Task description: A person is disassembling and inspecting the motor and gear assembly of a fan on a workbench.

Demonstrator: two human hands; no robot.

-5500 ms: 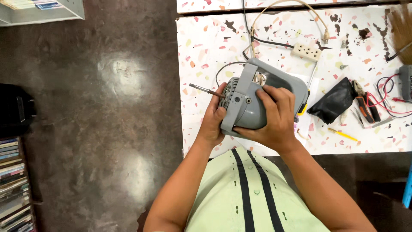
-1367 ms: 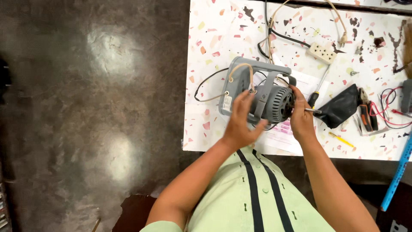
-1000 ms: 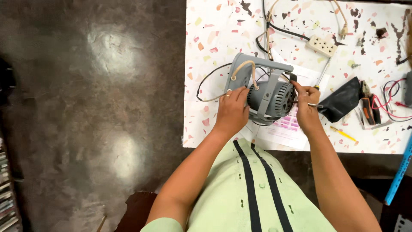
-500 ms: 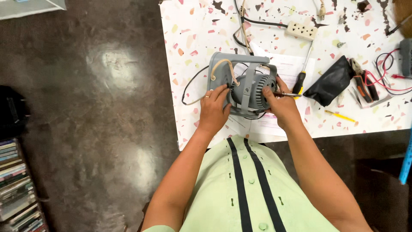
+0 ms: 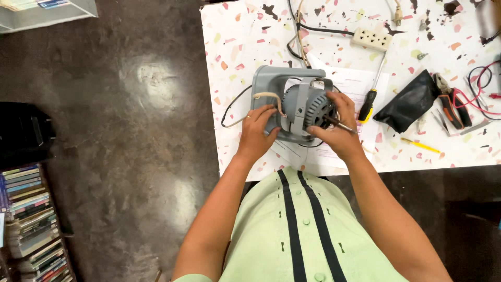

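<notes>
Nearest, at the table's 6 o'clock edge: both hands on the grey motor assembly (image 5: 297, 107), which rests on a sheet of paper (image 5: 350, 94) on the speckled table (image 5: 235, 47).

Left hand (image 5: 257, 133) at the housing's 8 o'clock, fingers curled closed around its left rim beside the beige cable loop (image 5: 269, 96); judged a bracing grip, keeping the unit from turning.

Right hand (image 5: 339, 128) at 4 o'clock, fingers folded shut around a thin dark rod (image 5: 339, 123), tip apparently laid against the motor's ribbed end; what the tool is, cannot tell.

Assembly: flat grey plate, round slotted motor body under a bracket, dark lead trailing toward 9 o'clock.

Farther, 2 to 3 o'clock: black-and-yellow screwdriver (image 5: 371, 96), black pouch (image 5: 409, 102), pliers (image 5: 449, 102). At 1 o'clock, a white power strip (image 5: 371, 39), presumably kept within reach.
</notes>
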